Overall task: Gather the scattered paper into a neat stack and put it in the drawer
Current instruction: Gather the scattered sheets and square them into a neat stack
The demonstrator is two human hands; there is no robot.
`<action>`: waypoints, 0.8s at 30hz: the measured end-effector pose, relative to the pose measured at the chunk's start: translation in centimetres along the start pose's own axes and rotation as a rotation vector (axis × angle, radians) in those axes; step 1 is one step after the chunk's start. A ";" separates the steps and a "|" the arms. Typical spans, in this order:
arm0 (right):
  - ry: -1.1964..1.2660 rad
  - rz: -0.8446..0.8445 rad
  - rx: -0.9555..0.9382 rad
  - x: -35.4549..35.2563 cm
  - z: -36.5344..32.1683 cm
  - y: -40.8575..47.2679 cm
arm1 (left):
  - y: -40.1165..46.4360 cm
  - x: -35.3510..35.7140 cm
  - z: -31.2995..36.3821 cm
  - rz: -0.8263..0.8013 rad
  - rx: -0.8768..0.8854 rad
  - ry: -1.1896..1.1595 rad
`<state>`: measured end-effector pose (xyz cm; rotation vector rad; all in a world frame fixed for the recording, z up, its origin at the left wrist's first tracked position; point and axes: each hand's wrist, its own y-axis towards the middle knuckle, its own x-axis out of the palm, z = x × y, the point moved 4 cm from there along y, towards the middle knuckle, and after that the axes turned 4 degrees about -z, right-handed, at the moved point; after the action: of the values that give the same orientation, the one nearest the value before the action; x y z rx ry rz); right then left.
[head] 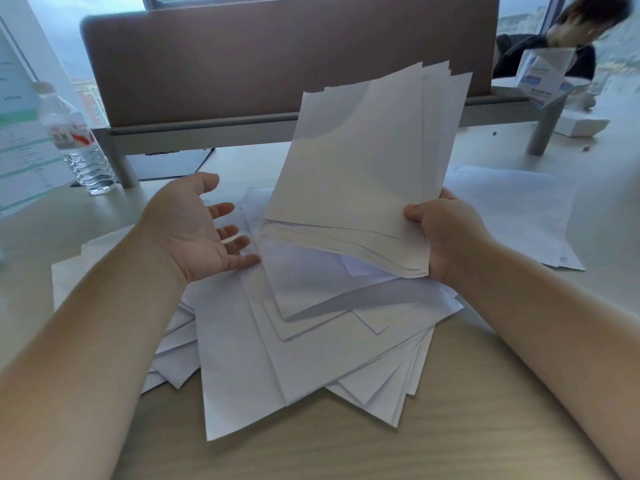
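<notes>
My right hand grips the lower right corner of a bundle of white sheets, held upright and tilted away above the desk. The bundle's edges are uneven at the top. Below it a fanned pile of loose white paper lies spread on the wooden desk. My left hand hovers palm up, fingers apart, just left of the bundle and holds nothing. More sheets lie flat at the right. No drawer is in view.
A brown partition screen on metal legs stands across the desk behind the paper. A plastic water bottle stands at the left beside printed sheets. Another person sits behind the partition at the far right, with white boxes nearby.
</notes>
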<state>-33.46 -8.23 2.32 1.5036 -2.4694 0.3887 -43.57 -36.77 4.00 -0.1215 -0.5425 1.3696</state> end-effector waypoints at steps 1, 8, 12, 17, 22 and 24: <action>0.008 0.000 0.000 0.0 0.0 0.0 | 0.0 -0.3 0.3 0.015 0.008 0.008; 0.015 0.001 -0.010 0.0 0.0 0.1 | -0.9 -0.8 1.3 0.039 0.027 0.050; 0.007 -0.004 -0.005 0.0 0.1 0.1 | -0.9 -0.6 0.9 0.048 0.015 0.054; 0.014 -0.003 -0.001 0.0 0.0 0.0 | -0.5 -0.4 0.2 0.084 0.042 0.024; 0.008 -0.007 0.002 0.1 0.0 -0.1 | 0.0 -0.3 -0.3 0.044 0.057 -0.109; 0.007 -0.003 0.000 0.1 0.0 -0.1 | 0.2 0.0 -0.6 -0.015 0.023 -0.064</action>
<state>-33.43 -8.37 2.35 1.5037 -2.4618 0.3929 -43.48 -36.62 3.42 -0.0546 -0.5793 1.3680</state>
